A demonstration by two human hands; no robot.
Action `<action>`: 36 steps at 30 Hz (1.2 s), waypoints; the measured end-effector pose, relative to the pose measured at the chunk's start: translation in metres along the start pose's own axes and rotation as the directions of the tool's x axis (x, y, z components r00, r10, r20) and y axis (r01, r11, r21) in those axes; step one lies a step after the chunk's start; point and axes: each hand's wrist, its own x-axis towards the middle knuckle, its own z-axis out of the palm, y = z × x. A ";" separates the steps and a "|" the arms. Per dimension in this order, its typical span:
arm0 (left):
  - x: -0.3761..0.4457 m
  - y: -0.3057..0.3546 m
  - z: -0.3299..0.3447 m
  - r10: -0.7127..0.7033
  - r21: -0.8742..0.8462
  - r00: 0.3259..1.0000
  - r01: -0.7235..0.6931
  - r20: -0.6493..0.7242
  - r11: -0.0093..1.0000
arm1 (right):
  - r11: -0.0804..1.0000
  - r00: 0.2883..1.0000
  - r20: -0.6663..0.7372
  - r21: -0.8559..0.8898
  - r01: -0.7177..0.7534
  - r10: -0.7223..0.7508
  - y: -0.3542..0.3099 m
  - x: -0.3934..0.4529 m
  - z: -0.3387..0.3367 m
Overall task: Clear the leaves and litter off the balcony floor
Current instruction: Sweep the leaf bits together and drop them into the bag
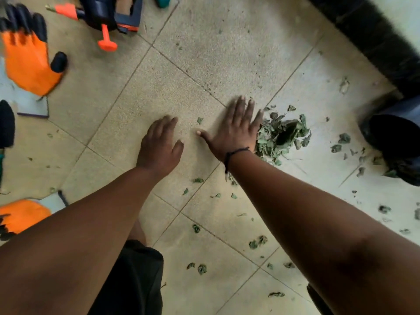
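The right hand (pixel 234 130) lies flat on the tiled floor (pixel 181 64), fingers straight and spread, its little-finger edge against the leaf pile (pixel 283 135). It holds nothing. A dark cord (pixel 234 153) circles its wrist. The left hand (pixel 160 145), well left of the pile, hovers palm down with fingers loosely bent and blurred, gripping nothing. Loose leaves (pixel 200 268) lie scattered on the tiles nearer the person than the pile and to its right. Just right of the pile stands a black pot (pixel 395 137). Far left of the pile lies an orange glove (pixel 28 57), with a second glove (pixel 21 214) nearer the person.
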 end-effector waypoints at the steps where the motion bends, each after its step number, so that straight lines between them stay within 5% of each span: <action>1: 0.004 0.001 0.001 0.010 0.064 0.998 -0.014 0.059 0.998 | 0.998 0.998 -0.031 0.000 0.060 -0.060 0.000 0.016 -0.006; 5: 0.041 0.011 -0.011 0.099 0.255 0.986 -0.131 0.136 0.958 | 0.970 0.975 -0.033 -0.118 0.213 -0.218 0.024 0.067 -0.029; 10: 0.085 0.038 -0.021 -0.035 0.305 0.997 0.012 0.069 0.952 | 0.950 0.957 0.114 0.138 -0.280 0.266 0.040 0.040 -0.031; 13: 0.089 0.058 -0.007 -0.087 0.260 0.992 0.061 0.091 0.964 | 0.995 0.998 -0.058 0.094 -0.025 0.030 0.034 0.051 -0.036; 16: 0.072 0.077 0.019 0.024 0.363 0.954 -0.136 0.298 0.922 | 0.977 0.977 -0.067 -0.081 0.199 -0.205 0.044 0.078 -0.045; 18: 0.047 0.086 0.036 0.209 0.353 0.852 -0.405 0.480 0.843 | 0.985 0.994 -0.026 -0.140 0.098 -0.103 0.055 0.087 -0.049; 20: 0.014 0.092 0.051 0.387 0.215 0.632 -0.665 0.671 0.715 | 0.989 0.992 0.038 -0.085 -0.119 0.122 0.063 0.085 -0.057; 22: -0.014 0.095 0.063 0.436 0.120 0.493 -0.754 0.753 0.646 | 0.969 0.966 0.075 -0.047 -0.244 0.247 0.063 0.078 -0.062; 24: -0.025 0.095 0.069 0.419 0.121 0.575 -0.677 0.703 0.726 | 0.981 0.981 -0.018 -0.024 -0.191 0.191 0.062 0.078 -0.063; 26: -0.021 0.090 0.066 0.387 0.140 0.705 -0.564 0.594 0.814 | 0.999 0.996 -0.083 -0.016 0.032 -0.033 0.060 0.080 -0.059; 30: 0.007 0.074 0.046 0.260 0.149 0.883 -0.340 0.391 0.929 | 0.963 0.964 -0.022 -0.063 0.264 -0.265 0.058 0.062 -0.032; 34: 0.024 0.065 0.029 0.276 0.179 0.903 -0.347 0.328 0.921 | 0.892 0.890 0.062 0.017 0.451 -0.452 0.078 0.002 0.005; 36: 0.024 0.064 0.028 0.293 0.212 0.890 -0.380 0.349 0.900 | 0.855 0.864 -0.047 0.126 0.503 -0.502 0.103 -0.024 0.011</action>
